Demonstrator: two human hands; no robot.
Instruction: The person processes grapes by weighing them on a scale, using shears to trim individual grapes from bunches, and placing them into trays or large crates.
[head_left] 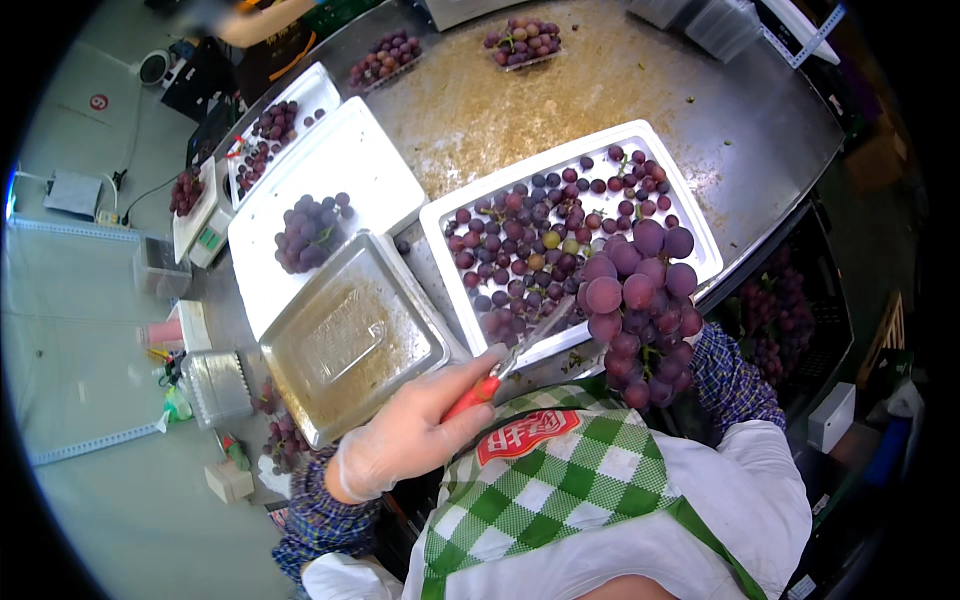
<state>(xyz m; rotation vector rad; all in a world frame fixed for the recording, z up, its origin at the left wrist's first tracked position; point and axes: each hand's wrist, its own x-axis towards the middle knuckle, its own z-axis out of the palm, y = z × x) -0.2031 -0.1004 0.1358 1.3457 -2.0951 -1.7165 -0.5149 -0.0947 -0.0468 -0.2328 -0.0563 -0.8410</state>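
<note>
The gloved left hand (405,440) came in from the lower left, its fingers closed around the red-handled scissors (510,362), whose blades pointed toward the grape bunch (640,300). The bunch hung over the white tray (440,225); the right hand was hidden behind it.

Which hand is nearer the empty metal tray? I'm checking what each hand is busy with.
Left. The gloved left hand holds red-handled scissors beside the metal tray. The right hand is hidden behind the grape bunch, farther away.

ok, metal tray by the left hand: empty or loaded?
Empty. The metal tray shows only its bare, stained bottom; no grapes lie in it. Loose grapes fill the white tray beside it instead.
</note>
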